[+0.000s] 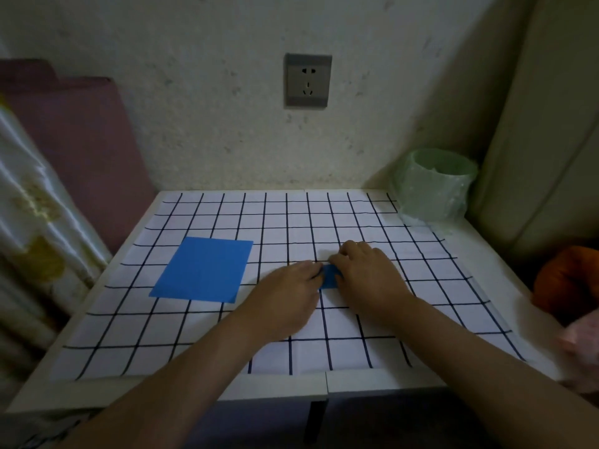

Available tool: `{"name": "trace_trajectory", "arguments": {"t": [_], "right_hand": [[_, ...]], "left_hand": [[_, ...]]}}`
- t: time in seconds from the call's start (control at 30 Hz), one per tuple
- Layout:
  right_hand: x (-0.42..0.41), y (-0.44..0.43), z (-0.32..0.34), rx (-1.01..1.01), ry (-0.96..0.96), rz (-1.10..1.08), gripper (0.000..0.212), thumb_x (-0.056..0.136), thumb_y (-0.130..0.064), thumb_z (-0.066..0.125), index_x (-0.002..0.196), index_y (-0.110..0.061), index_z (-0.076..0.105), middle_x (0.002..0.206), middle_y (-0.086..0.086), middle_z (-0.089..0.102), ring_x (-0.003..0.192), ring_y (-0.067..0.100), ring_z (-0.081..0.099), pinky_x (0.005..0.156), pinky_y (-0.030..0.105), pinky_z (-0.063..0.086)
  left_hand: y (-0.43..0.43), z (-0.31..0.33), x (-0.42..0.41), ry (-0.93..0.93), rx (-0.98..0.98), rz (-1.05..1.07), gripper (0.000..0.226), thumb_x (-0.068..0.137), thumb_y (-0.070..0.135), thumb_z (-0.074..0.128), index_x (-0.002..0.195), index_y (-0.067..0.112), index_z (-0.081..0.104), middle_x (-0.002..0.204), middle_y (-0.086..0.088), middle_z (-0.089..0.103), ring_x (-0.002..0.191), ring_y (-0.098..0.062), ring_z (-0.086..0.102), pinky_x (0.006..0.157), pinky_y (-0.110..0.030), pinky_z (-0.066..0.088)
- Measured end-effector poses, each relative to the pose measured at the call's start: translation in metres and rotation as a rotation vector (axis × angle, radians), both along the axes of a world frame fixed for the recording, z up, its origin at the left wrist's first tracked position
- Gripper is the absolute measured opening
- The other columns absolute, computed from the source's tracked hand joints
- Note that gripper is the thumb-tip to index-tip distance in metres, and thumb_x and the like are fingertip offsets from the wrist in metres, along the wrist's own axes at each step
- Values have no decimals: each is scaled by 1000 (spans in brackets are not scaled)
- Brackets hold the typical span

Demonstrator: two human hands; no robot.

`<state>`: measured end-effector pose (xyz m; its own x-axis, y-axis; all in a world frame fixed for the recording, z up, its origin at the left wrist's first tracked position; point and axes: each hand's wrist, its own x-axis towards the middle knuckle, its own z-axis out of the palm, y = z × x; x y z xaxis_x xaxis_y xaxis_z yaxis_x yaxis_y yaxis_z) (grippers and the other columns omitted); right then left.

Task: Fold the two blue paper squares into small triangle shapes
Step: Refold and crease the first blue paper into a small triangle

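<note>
I see both hands down on the grid-patterned table cover point(372, 325), meeting near its middle over a small folded blue paper point(330, 276). My left hand point(285, 298) lies palm down with its fingers curled and the fingertips pressed against the left edge of that folded piece. My right hand point(366, 273) arches over its right side, fingers bent and tips on the paper; only a small blue patch shows between the two hands, so I cannot tell its exact shape. Both hands are closed down on the paper, pinning it to the cover.

The second blue paper square point(202, 269) lies flat and unfolded to the left, well apart from the hands.

A wall socket point(308, 80) sits above the table; I can read no writing on it or elsewhere.
</note>
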<state>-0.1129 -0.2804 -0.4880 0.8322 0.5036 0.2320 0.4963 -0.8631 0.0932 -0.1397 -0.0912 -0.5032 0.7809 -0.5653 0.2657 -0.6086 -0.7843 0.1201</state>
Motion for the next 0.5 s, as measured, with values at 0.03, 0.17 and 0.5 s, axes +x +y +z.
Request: {"name": "trace_trajectory", "arguments": {"t": [0.03, 0.17, 0.5], "right_hand": [[-5, 1, -3, 3, -4, 40, 37, 94, -24, 46, 128, -16, 58, 125, 9, 57, 110, 27, 52, 90, 37, 42], [-27, 2, -18, 55, 251, 114, 64, 102, -37, 33, 155, -7, 14, 162, 14, 12, 151, 26, 9, 122, 37, 7], [-31, -16, -13, 32, 436, 5, 71, 101, -57, 16, 154, -19, -12, 161, 2, -21, 147, 15, -20, 118, 33, -8]], "left_hand": [[1, -2, -5, 55, -29, -3, 53, 100, 42, 40, 147, 18, 39, 148, 1, 42, 133, -13, 40, 112, -31, 35], [7, -8, -16, 266, 84, 32, 86, 89, 76, 18, 155, 28, -11, 163, 11, -14, 147, -3, -18, 122, -32, -5], [34, -1, -27, 406, 198, 153, 81, 94, 69, 14, 154, 23, -15, 157, 10, -29, 141, -1, -31, 119, -34, -14]]}}
